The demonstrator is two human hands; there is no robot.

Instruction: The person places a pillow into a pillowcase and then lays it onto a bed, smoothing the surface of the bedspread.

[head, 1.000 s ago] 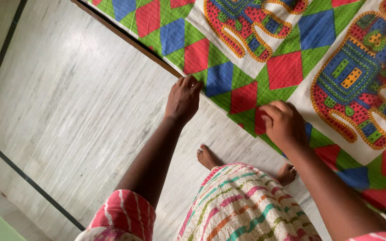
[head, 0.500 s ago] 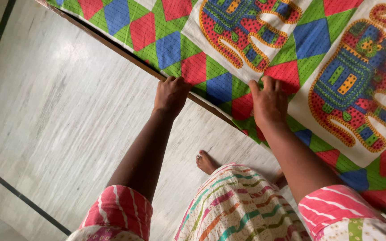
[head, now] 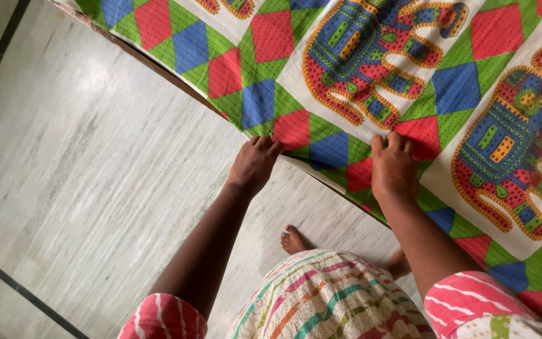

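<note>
Here we have our left hand [head: 253, 164] curled around the hanging edge of the patchwork bedsheet [head: 409, 81], fingers closed on the hem just where a red diamond meets a green one. Our right hand [head: 393, 168] lies flat a little further in, palm down and fingers spread narrow, holding nothing but pressing the cloth against the bed [head: 177, 81] beneath. The two hands sit near each other along the same side of the bed, the left at the very border, the right just inside it.

We judge the step in hand to be straightening and smoothing the sheet along this side. The next move seems to call for a steady pull at the hem while the flat palm slides outward, so that the fabric lies taut without bunching at the edge.

The sheet is thin quilted cotton, run through with fine lines of stitching. Its border is a chain of red, blue and green diamonds; the white middle carries large patterned elephants in red, blue and yellow. A dark wooden rim shows under the overhang. Below us are our striped garment [head: 327, 295], our bare foot [head: 296, 240] and the pale, streaked stone floor [head: 95, 163] with its dark inlaid lines.
</note>
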